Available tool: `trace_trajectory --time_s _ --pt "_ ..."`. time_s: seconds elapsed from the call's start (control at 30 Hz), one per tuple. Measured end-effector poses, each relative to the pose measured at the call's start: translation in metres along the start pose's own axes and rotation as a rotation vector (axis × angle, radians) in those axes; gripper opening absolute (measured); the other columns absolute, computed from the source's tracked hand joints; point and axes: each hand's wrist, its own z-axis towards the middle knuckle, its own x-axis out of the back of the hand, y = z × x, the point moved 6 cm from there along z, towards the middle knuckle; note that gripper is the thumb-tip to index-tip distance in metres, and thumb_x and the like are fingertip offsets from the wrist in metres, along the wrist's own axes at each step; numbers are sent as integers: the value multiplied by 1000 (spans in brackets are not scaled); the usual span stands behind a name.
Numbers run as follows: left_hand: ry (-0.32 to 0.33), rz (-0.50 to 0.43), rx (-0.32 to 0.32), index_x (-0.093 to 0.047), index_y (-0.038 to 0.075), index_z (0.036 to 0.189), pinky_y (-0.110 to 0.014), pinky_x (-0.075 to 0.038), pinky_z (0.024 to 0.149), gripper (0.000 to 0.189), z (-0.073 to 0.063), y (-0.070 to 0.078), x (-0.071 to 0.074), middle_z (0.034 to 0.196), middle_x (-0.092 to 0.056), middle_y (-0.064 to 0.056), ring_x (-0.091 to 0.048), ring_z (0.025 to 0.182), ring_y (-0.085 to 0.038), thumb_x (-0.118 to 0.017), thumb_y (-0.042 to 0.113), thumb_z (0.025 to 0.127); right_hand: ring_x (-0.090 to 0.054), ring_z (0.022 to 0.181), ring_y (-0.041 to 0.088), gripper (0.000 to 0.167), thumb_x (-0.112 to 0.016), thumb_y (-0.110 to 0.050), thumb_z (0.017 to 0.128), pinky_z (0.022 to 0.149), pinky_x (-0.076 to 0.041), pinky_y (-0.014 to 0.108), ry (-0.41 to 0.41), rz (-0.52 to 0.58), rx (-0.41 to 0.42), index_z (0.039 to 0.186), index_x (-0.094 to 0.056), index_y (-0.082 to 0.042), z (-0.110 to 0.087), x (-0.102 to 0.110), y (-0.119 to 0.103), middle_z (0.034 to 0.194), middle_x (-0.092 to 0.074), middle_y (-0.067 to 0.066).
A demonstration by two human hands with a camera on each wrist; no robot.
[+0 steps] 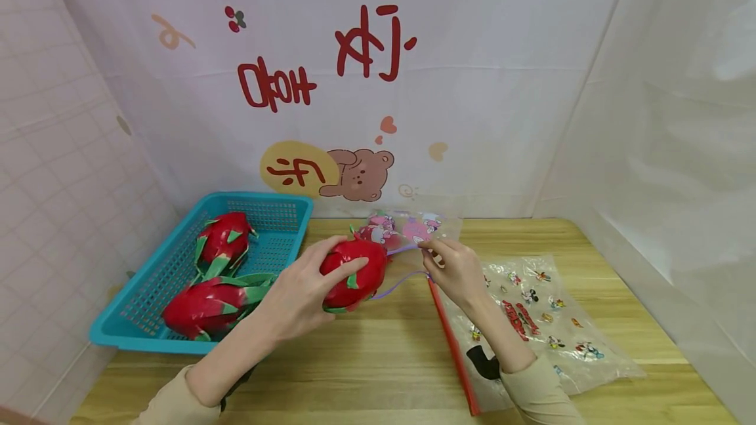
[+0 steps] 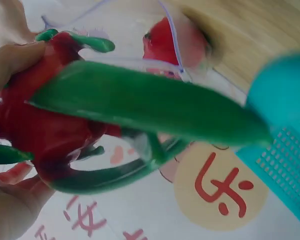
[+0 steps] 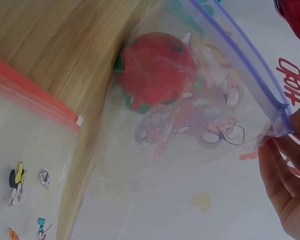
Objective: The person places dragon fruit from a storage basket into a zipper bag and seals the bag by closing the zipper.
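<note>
At the centre of the head view, I confirm that the left hand (image 1: pixel 301 286) is curled round the fruit (image 1: pixel 371 273), near the parted mouth of the bag (image 3: pixel 185 125). The right hand (image 1: pixel 457 272) pinches one end of the purple zip (image 3: pixel 235 60); a second fruit (image 3: pixel 157 70) lies inside. The basket (image 1: pixel 150 346), with two more fruits (image 1: pixel 201 312), occupies the left of the frame; the red-zip bag (image 1: pixel 528 303) lies flat on the table (image 1: pixel 342 372) at the right. I judge the fruit firm, fairly weighty and slippery on its glossy skin. Grip the round body; the long leaves (image 2: pixel 140 100) will probably bend, snag or tear. I expect the bag to be light and limp; hold it by the zip, likely its stiffest part.
</note>
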Motion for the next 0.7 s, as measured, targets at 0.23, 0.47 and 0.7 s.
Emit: trace_trajectory --time_s 0.23,0.47,0.7 --pt "-13 40 -37 -54 28 129 -45 -56 83 88 0 18 -16 137 -48 -12 -49 122 -31 -94 32 50 -68 63 11 12 -71 0 75 53 -53 22 7 -22 -5 84 -72 -8 1 1 -1 78 -73 4" --pt "-8 28 -4 -53 28 130 -42 -58 79 88 2 31 -34 135 -50 -11 -52 118 -29 -92 37 51 -68 65 12 12 -71 0 76 54 -54 23 0 -24 -11 85 -72 -8 0 0 -2 78 -72 4" --pt "-35 -44 122 -50 27 131 -40 -58 78 95 0 27 -54 137 -47 -10 -50 121 -28 -94 32 47 -68 66 12 13 -72 0 75 55 -54 22 1 -32 0 85 -72 -7 -1 1 -4 79 -72 4"
